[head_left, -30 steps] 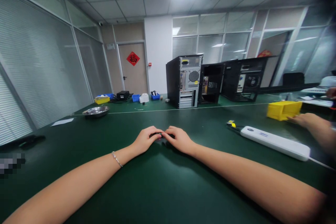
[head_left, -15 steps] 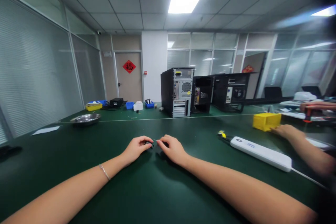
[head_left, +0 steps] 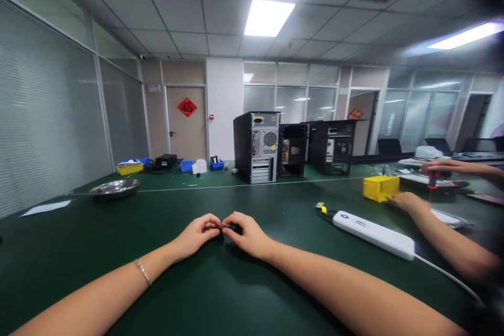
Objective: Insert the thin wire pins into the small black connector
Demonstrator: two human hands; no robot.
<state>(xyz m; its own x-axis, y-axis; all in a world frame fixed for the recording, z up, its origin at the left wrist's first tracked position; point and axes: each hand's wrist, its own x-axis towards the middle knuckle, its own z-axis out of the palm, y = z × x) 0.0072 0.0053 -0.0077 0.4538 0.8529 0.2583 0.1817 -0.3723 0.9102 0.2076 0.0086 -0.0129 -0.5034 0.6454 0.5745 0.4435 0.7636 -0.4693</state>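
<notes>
Over the green table, my left hand is closed in a pinch on a small dark item at its fingertips, too small to name. Its wrist wears a thin bracelet. My right hand meets it from the right, thumb and fingers pinched together on something thin that I cannot make out. The fingertips of both hands almost touch. To the right of my hands lies a white power strip with a black and yellow plug end.
Computer cases stand at the back centre. A metal bowl and white paper lie left. Small blue bins sit behind. At right, another person's hands are near a yellow box and a red tool.
The view has shifted to the right and tilted up slightly. My two hands have come closer together, fingertips nearly meeting. The other person's hands stay near the yellow box and red tool.
</notes>
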